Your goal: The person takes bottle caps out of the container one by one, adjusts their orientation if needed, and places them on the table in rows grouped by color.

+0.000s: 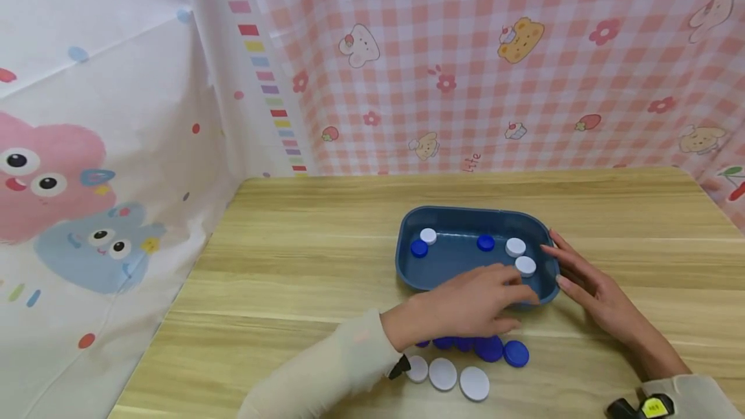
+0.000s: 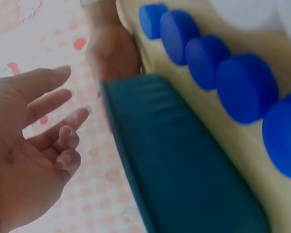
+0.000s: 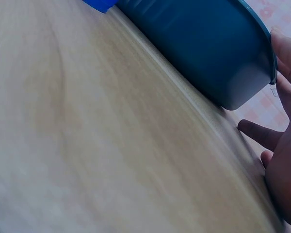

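Note:
A dark blue tray [image 1: 465, 284] holds loose round caps, including a blue cap [image 1: 485, 242] and a white cap [image 1: 515, 247]. Over its near rim, toward the right end, hangs my left hand [image 1: 474, 302], fingers loosely bent and nothing between them. The left wrist view shows that same hand's bare palm above the tray wall [image 2: 174, 155]. My right hand [image 1: 599, 293] is at the tray's right end, its extended fingers resting against the rim. In the right wrist view those fingertips [image 3: 277, 36] lie at the rim's edge.
On the wood table [image 1: 279, 290], in front of the tray, stands a row of several blue caps [image 1: 516, 354], partly hidden by my left hand. Nearer still lie white caps [image 1: 474, 383]. A pink checked cloth [image 1: 396, 96] hangs behind the table.

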Demonstrator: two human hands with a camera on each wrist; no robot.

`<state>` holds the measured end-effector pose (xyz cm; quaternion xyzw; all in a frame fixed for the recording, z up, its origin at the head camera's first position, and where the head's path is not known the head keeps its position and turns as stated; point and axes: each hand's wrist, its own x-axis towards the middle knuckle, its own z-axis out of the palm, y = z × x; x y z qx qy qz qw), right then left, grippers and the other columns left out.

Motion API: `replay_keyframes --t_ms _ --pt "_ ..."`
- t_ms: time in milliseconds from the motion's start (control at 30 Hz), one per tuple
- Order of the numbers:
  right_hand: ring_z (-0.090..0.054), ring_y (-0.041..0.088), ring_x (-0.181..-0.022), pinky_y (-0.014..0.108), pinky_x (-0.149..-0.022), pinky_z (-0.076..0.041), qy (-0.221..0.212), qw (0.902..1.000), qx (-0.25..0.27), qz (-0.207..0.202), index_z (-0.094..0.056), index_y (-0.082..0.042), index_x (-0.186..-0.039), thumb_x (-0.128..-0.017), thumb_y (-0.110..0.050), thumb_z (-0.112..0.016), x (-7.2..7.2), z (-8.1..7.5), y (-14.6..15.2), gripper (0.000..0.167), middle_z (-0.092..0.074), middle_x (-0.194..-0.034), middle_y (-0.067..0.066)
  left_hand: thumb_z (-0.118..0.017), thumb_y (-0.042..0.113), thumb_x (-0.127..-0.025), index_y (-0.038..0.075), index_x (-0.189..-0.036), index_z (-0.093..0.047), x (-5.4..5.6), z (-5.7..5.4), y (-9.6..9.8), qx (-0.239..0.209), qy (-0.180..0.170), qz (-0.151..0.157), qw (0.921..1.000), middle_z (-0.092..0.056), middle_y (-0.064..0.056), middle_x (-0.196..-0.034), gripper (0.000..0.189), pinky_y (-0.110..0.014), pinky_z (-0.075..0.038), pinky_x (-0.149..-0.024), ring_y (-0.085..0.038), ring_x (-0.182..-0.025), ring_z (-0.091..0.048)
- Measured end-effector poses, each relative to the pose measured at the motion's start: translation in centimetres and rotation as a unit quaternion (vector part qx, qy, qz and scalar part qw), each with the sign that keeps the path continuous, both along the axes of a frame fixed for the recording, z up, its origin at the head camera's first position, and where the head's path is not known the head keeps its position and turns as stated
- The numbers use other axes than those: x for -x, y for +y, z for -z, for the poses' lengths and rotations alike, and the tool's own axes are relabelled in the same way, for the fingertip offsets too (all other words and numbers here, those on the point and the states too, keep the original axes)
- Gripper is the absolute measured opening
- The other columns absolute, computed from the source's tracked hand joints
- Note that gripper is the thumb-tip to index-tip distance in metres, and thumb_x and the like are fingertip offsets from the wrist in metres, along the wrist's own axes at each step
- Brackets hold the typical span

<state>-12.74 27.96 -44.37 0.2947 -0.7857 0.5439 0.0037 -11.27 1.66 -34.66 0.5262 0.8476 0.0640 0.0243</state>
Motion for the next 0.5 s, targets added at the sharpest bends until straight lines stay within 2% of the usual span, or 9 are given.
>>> replay_keyframes --t_ms 133,233,367,500 --pt "-0.025 0.003 -0.138 0.013 -0.098 -0.031 0.001 0.9999 -0.009 0.008 -0.036 0.0 -0.145 -0.097 0.008 -0.041 0.1 -0.1 0.0 0.049 -0.011 -0.159 0.011 -0.064 0.036 -0.092 0.02 -0.129 -0.059 0.9 -0.5 -0.9 -0.025 -0.001 -0.061 0.9979 -0.052 0.005 -0.109 0.041 -0.014 -0.037 -0.077 -0.004 -0.089 -0.045" --pt "-0.024 0.004 -0.138 0.013 -0.098 -0.031 0.004 0.9998 -0.01 0.014 -0.038 0.0 -0.144 -0.097 0.007 -0.042 0.1 -0.1 0.0 0.048 -0.013 -0.158 0.01 -0.065 0.035 -0.091 0.018 -0.127 -0.06 1.9 -0.5 -1.8 -0.033 -0.007 -0.106 0.9938 -0.051 0.005 -0.103 0.04 -0.016 -0.038 -0.073 -0.005 -0.085 -0.044" --pt "-0.024 0.006 -0.139 0.013 -0.099 -0.03 0.01 0.9999 -0.002 0.011 -0.038 0.001 -0.144 -0.096 0.009 -0.043 0.0 0.0 0.0 0.048 -0.013 -0.158 0.012 -0.068 0.032 -0.089 0.016 -0.124 -0.062 3.4 0.1 -3.0 -0.015 0.013 -0.159 0.987 -0.054 0.002 -0.101 0.039 -0.019 -0.041 -0.074 -0.009 -0.086 -0.049" --pt "-0.024 0.006 -0.139 0.013 -0.099 -0.03 0.013 0.9998 -0.005 0.01 -0.038 0.001 -0.144 -0.096 0.009 -0.043 0.0 0.0 0.0 0.048 -0.013 -0.158 0.013 -0.07 0.029 -0.088 0.014 -0.121 -0.063 4.5 0.4 -4.2 0.009 0.038 -0.199 0.9792 -0.057 -0.002 -0.102 0.037 -0.025 -0.045 -0.077 -0.014 -0.089 -0.054"
